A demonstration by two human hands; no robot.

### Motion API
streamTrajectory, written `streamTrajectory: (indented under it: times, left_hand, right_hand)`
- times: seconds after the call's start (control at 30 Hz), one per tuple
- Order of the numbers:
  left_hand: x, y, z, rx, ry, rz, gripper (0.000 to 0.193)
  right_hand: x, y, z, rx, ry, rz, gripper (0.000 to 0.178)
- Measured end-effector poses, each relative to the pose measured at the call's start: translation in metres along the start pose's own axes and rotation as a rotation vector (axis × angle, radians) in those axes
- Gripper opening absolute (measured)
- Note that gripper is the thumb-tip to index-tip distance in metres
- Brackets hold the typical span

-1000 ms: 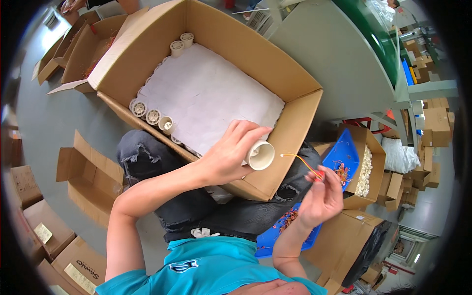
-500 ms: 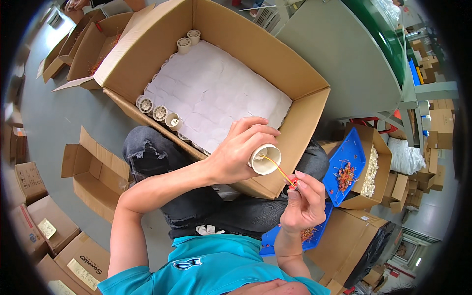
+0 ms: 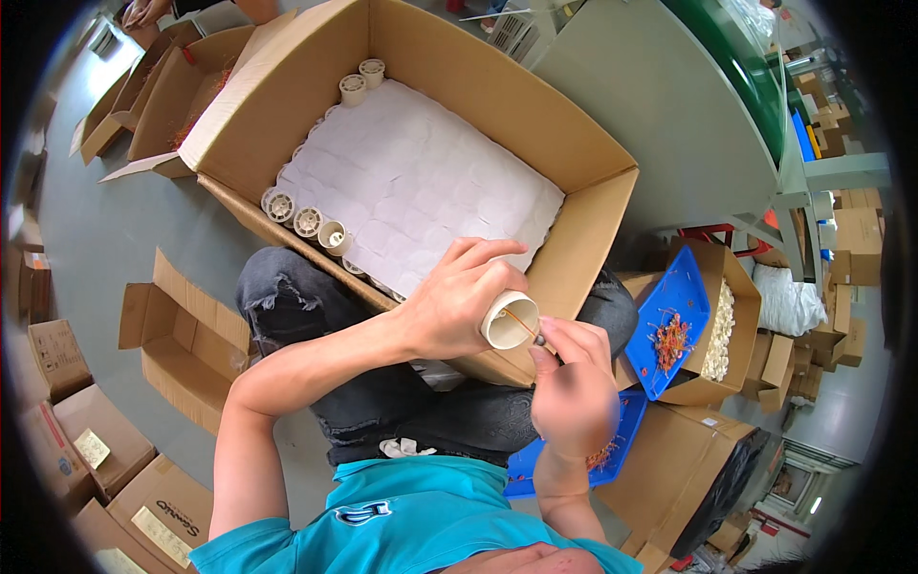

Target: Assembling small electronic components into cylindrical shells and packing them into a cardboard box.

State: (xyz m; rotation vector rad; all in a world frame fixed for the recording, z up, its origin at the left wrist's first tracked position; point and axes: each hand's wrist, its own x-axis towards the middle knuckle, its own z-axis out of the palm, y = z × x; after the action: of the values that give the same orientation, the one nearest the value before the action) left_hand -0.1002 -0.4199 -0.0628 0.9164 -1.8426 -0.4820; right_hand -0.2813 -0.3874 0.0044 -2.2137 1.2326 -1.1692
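Note:
My left hand [image 3: 457, 298] is closed around a cream plastic cup [image 3: 493, 334], tilted with its open mouth toward my right hand. A thin yellow-orange wire [image 3: 521, 321] runs out of the cup's inside. Beside the rim, my right hand [image 3: 576, 387] pinches the wire's outer end, where a small dark tip shows; that hand is partly blurred. Under my left hand is a large cardboard box [image 3: 507, 91] with a white paper sheet [image 3: 421, 182] spread inside. Several similar cream cups [image 3: 307, 222] stand along its left side, some partly under the sheet.
Right of my knee, a blue tray [image 3: 695, 277] with red wired parts leans on a carton of cream pieces [image 3: 719, 335]. A second blue tray [image 3: 521, 478] lies beneath my right wrist. An open carton [image 3: 182, 349] sits on the floor at left. A grey panel [image 3: 660, 115] rises at far right.
My right hand has moved up and left, close to the cup's mouth. Less wire shows outside the cup, and the red end piece seen earlier is now out of sight.

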Motion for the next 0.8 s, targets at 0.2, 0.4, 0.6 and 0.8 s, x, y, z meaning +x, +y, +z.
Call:
streamTrajectory:
  times: [0.2,0.4,0.6,0.8]
  left_hand:
    - [-0.002,-0.003,0.007,0.025,0.007,0.028,0.049]
    - [-0.004,-0.005,0.008,0.014,0.012,0.019,0.048]
    - [-0.001,-0.003,0.007,-0.028,0.021,0.022,0.045]
    - [-0.005,-0.005,0.012,-0.095,-0.013,-0.006,0.048]
  right_hand:
    - [0.000,0.006,0.026,-0.089,0.051,0.035,0.024]
    - [0.007,0.010,0.030,-0.005,-0.087,0.053,0.025]
    - [0.003,0.002,0.031,-0.062,-0.038,0.211,0.022]
    - [0.007,-0.004,0.028,0.091,-0.075,0.310,0.018]
